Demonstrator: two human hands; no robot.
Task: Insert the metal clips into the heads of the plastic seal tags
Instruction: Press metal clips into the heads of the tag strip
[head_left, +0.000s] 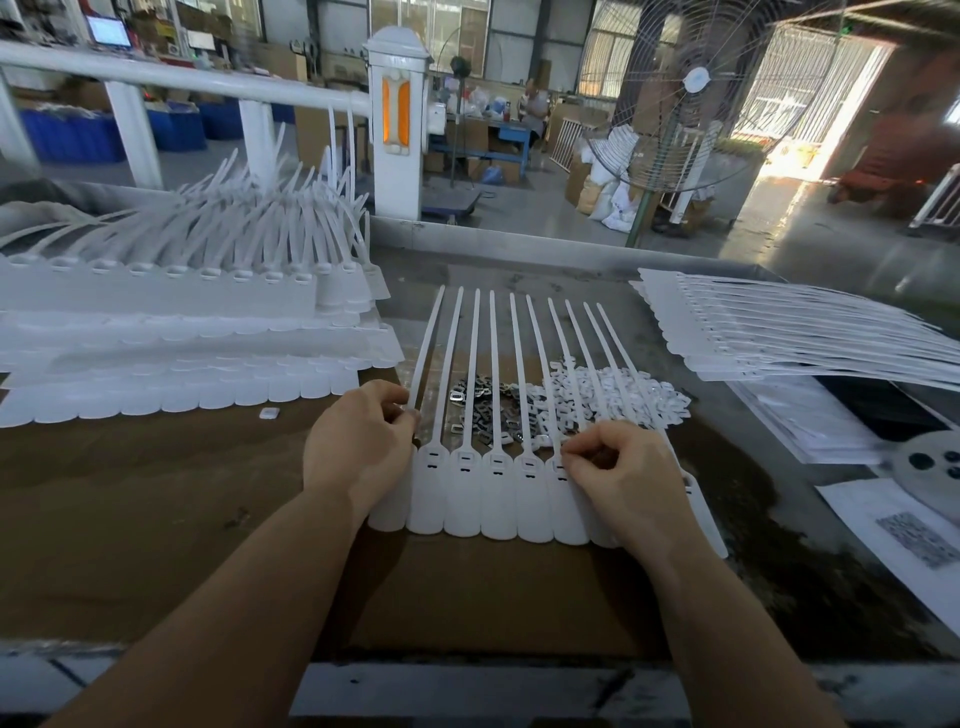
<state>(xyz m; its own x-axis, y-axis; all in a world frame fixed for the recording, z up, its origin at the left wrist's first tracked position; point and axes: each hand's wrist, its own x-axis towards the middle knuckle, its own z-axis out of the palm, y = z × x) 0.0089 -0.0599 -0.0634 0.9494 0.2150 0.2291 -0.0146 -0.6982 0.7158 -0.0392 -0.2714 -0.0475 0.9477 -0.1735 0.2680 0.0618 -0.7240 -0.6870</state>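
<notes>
Lying flat, white seal tags (498, 499) joined side-by-side

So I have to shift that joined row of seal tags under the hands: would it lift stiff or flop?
Probably floppy: the row of seal tags has long thin tails, and the tails in the stack at left curve and splay. It looks light, thin white plastic. The joined flat heads likely keep it together as one sheet.

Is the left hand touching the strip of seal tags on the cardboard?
Touching. The head view shows the left hand lying over the left end of the strip of seal tags, fingers curled at the leftmost strap.
</notes>
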